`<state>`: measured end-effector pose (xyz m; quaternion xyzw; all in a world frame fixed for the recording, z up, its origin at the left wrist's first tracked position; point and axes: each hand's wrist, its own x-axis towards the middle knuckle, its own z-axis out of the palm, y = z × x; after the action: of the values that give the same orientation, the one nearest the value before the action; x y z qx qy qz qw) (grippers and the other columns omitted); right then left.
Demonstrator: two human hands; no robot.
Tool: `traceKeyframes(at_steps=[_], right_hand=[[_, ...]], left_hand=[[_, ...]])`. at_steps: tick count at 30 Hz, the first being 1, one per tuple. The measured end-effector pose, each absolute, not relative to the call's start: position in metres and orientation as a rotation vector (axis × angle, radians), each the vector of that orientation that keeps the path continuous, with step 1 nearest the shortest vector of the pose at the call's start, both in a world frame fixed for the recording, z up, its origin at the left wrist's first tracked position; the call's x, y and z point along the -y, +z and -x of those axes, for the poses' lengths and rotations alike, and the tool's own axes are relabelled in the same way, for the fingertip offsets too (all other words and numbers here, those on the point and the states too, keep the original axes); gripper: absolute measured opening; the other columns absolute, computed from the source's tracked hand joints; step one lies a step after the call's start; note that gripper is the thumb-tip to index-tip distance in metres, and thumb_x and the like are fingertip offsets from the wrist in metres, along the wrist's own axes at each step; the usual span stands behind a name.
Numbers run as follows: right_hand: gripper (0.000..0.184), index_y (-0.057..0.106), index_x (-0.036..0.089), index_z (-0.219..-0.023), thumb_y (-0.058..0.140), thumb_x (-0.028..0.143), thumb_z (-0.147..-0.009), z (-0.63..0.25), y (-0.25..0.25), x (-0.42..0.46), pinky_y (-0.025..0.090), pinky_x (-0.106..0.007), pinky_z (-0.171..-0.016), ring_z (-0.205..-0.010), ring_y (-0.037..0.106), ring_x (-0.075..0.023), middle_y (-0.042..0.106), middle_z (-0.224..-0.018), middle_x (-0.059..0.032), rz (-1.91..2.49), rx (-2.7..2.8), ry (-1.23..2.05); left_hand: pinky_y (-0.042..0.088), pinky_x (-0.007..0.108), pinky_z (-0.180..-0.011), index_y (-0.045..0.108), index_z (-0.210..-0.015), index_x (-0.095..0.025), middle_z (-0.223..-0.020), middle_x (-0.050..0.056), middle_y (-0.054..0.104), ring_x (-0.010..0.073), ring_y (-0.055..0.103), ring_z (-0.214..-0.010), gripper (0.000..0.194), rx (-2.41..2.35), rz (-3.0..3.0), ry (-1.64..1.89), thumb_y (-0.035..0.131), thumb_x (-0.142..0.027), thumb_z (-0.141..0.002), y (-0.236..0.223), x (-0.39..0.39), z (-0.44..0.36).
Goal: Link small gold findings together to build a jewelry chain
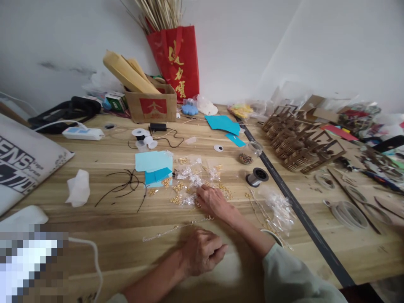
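Note:
My right hand (214,203) reaches into a pile of small silver and gold metal jewelry findings (189,199). Its fingers are bent down and drawn together at the tips, and whatever they may pinch is hidden. Nearer to me, my left hand (203,251) rests on the table in a loose fist, with nothing visible in it. A thin silver chain (170,231) lies stretched just beyond the left hand. Small clear bags of findings (195,180) lie beyond my right fingertips. More gold and silver chains (260,214) lie to the right of my right forearm.
A wire spool (257,177), a jar of beads (248,156) and clear bags (279,208) stand or lie to the right. Blue sheets (154,162) and black cord (128,185) lie left. Brown wooden frames (299,141), a cardboard box (151,105) and a red bag (186,63) stand farther back.

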<state>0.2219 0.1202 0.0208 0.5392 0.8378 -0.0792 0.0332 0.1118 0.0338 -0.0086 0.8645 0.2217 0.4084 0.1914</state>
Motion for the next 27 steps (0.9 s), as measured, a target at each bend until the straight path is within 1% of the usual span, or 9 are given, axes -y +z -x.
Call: traceKeyframes(at_steps=[5, 12, 14, 16, 19, 21, 22, 24, 27], right_hand=[[0.018, 0.060, 0.017, -0.096, 0.042, 0.022, -0.094, -0.221, 0.019, -0.124, 0.037, -0.024, -0.064, -0.079, 0.062, -0.0173, 0.066, -0.093, -0.0084, -1.717, -2.585, -0.349], [0.012, 0.059, 0.017, -0.088, 0.048, 0.015, -0.087, -0.237, 0.015, -0.131, 0.036, -0.021, -0.063, -0.072, 0.058, -0.0125, 0.064, -0.082, -0.0019, -1.816, -2.699, -0.586], [0.010, 0.059, 0.017, -0.084, 0.049, 0.015, -0.085, -0.242, 0.014, -0.133, 0.037, -0.021, -0.062, -0.068, 0.055, -0.0115, 0.062, -0.077, -0.0004, -1.863, -2.788, -0.829], [0.008, 0.057, 0.016, -0.078, 0.050, 0.016, -0.083, -0.246, 0.012, -0.137, 0.038, -0.020, -0.058, -0.062, 0.053, -0.0105, 0.059, -0.069, 0.0013, -1.916, -2.810, -1.176], [0.008, 0.054, 0.016, -0.075, 0.054, 0.023, -0.080, -0.250, 0.006, -0.143, 0.040, -0.020, -0.051, -0.053, 0.051, -0.0095, 0.056, -0.061, 0.0027, -1.969, -2.616, -1.805], [0.013, 0.052, 0.017, -0.075, 0.055, 0.029, -0.079, -0.250, 0.003, -0.146, 0.043, -0.020, -0.049, -0.051, 0.053, -0.0101, 0.057, -0.059, 0.0024, -1.974, -2.471, -2.089], [0.015, 0.052, 0.017, -0.076, 0.055, 0.031, -0.079, -0.250, 0.001, -0.147, 0.044, -0.021, -0.049, -0.051, 0.054, -0.0106, 0.058, -0.059, 0.0021, -1.975, -2.433, -2.157], [0.016, 0.052, 0.017, -0.079, 0.054, 0.032, -0.078, -0.251, -0.002, -0.147, 0.047, -0.022, -0.050, -0.053, 0.056, -0.0113, 0.059, -0.060, 0.0016, -1.982, -2.416, -2.189], [0.016, 0.055, 0.016, -0.084, 0.057, 0.028, -0.074, -0.251, -0.003, -0.146, 0.046, -0.022, -0.052, -0.055, 0.056, -0.0111, 0.060, -0.063, 0.0012, -1.971, -2.412, -2.215]], left_hand=[[0.028, 0.027, -0.045, 0.042, -0.056, -0.020, -0.044, -0.004, 0.044, 0.0103, 0.039, -0.040, 0.039, -0.624, -2.447, 1.144, 0.035, -0.023, -0.094, -0.011, -0.034, -0.112], [0.031, 0.026, -0.046, 0.044, -0.056, -0.019, -0.045, -0.004, 0.045, 0.0099, 0.043, -0.040, 0.040, -0.629, -2.457, 1.140, 0.034, -0.023, -0.095, -0.010, -0.033, -0.112], [0.031, 0.026, -0.046, 0.044, -0.056, -0.019, -0.044, -0.004, 0.046, 0.0099, 0.043, -0.040, 0.041, -0.638, -2.458, 1.141, 0.034, -0.024, -0.095, -0.010, -0.033, -0.112], [0.030, 0.026, -0.046, 0.044, -0.055, -0.019, -0.044, -0.004, 0.045, 0.0098, 0.043, -0.040, 0.041, -0.643, -2.458, 1.148, 0.034, -0.024, -0.095, -0.010, -0.033, -0.112], [0.030, 0.026, -0.046, 0.044, -0.055, -0.019, -0.044, -0.004, 0.045, 0.0095, 0.042, -0.040, 0.040, -0.639, -2.451, 1.157, 0.035, -0.023, -0.094, -0.009, -0.033, -0.112], [0.029, 0.026, -0.046, 0.042, -0.055, -0.019, -0.044, -0.004, 0.043, 0.0092, 0.040, -0.040, 0.039, -0.636, -2.436, 1.170, 0.036, -0.022, -0.094, -0.009, -0.034, -0.112], [0.028, 0.026, -0.046, 0.040, -0.055, -0.019, -0.044, -0.004, 0.042, 0.0090, 0.039, -0.040, 0.038, -0.635, -2.424, 1.182, 0.036, -0.022, -0.093, -0.009, -0.034, -0.111], [0.027, 0.025, -0.046, 0.037, -0.055, -0.020, -0.045, -0.005, 0.039, 0.0086, 0.036, -0.041, 0.037, -0.650, -2.387, 1.227, 0.037, -0.020, -0.092, -0.010, -0.036, -0.111], [0.024, 0.025, -0.046, 0.031, -0.055, -0.020, -0.046, -0.006, 0.033, 0.0080, 0.031, -0.042, 0.037, -0.733, -2.304, 1.313, 0.039, -0.019, -0.091, -0.013, -0.041, -0.109]])
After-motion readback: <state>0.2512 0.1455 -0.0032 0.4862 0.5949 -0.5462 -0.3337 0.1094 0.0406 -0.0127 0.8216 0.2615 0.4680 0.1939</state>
